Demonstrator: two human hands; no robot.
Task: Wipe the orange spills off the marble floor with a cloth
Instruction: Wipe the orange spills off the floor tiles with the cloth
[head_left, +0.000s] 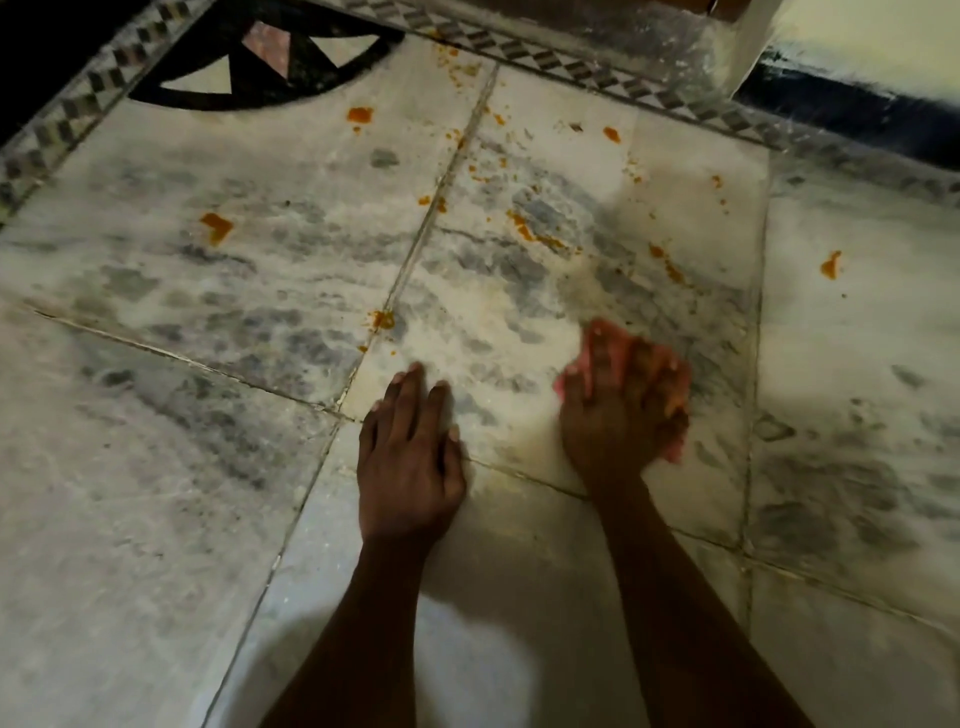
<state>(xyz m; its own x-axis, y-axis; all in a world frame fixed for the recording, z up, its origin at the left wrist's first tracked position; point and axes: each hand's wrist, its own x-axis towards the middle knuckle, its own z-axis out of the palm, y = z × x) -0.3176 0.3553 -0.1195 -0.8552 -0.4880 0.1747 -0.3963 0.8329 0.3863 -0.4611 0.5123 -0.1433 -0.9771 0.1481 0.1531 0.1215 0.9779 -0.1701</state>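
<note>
Nearest to me, both forearms reach in from the bottom edge over the marble floor (156, 467). My left hand (410, 457) lies palm down on the slab, its fingers (405, 395) straight and close together, holding nothing, just beside a grout joint. My right hand (618, 410) is a little farther out and to the right, pressing a pink cloth (597, 343) onto the floor; the fingers are spread and bent over the bunched fabric, which shows pink past the fingertips and again by the heel of the hand. The hand is blurred, so I cannot tell how tightly it grips.

Beyond the hands lie the orange spills. A small one (383, 319) sits on the grout line just ahead of the left hand. Farther out, a smeared streak (524, 226) crosses the middle slab, with more smears (667, 262) to its right. A thick blob (217, 226) rests well to the left, and another (831, 265) on the right-hand slab. Farther still are a blob (359, 114) near the dark inlay, one (611, 134) to the right, and scattered specks (452, 57) by the border.

At the far edge, a checkered border strip (571, 67) runs across, a black inlay with pale triangles (270, 67) fills the left corner, and a white wall corner (753, 47) with a dark skirting (857, 114) stands at right.
</note>
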